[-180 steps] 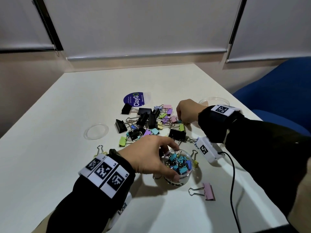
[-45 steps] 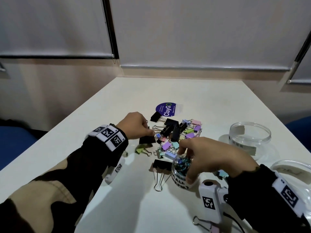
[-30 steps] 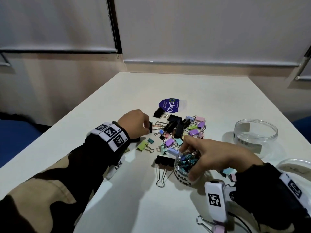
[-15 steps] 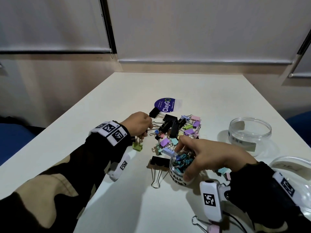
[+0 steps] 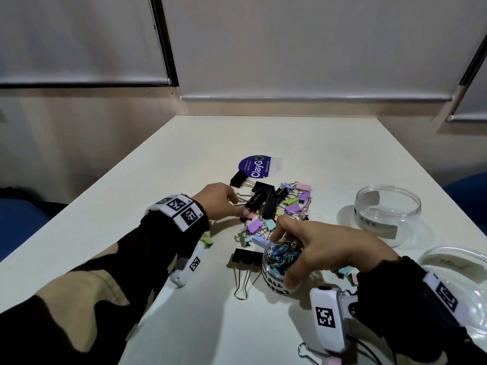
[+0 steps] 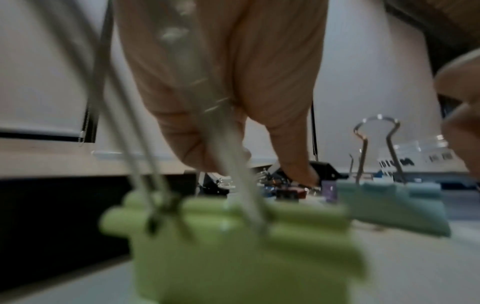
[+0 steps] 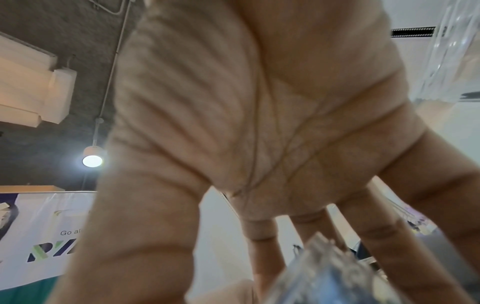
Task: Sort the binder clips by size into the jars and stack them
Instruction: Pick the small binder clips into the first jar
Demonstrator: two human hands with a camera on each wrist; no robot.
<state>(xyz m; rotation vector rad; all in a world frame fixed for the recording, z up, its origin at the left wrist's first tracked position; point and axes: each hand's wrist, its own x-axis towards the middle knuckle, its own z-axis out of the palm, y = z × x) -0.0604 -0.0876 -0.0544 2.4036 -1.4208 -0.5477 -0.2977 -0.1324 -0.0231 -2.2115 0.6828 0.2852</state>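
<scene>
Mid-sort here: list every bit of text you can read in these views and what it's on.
"ClayGo": purple round sticker on the table; its small print is unreadable.
"ALL": partial label on the small jar under the right hand.
"Go al": banner, cut off.
Label on the empty jar: too blurred.

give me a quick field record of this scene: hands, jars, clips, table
left hand: at the left edge of the clip pile, fingertips among the clips; whether it pinches one cannot be told
right hand: fingers curled round the rim of the small jar
small jar: upright, holds small clips, mostly blue
medium jar: open, empty, right of the pile
green clip: on the table under the left wrist
big black clip: left of the small jar
table: white
</scene>
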